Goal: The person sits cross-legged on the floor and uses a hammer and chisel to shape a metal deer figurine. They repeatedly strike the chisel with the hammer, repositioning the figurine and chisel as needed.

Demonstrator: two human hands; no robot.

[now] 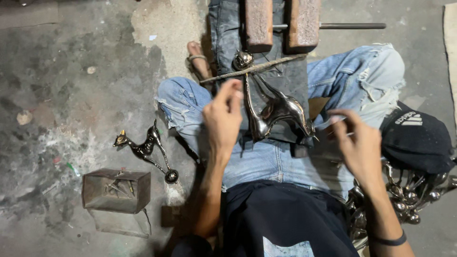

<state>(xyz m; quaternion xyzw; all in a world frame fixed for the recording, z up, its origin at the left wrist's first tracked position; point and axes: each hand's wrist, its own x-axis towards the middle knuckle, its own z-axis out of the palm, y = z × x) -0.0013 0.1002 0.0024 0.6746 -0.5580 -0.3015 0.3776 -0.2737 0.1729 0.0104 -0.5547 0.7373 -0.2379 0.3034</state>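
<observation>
While I sit cross-legged:
Left hand: my fingers pressed together, pinching the metal deer figure.
Right hand: fingertips pinched; on what, I cannot tell.
Floor: second deer figure.

The left hand pinches the thin leg of a shiny metal figurine lying on the lap. The right hand hovers just beside it. Another figurine and a tin lie on the floor.
</observation>
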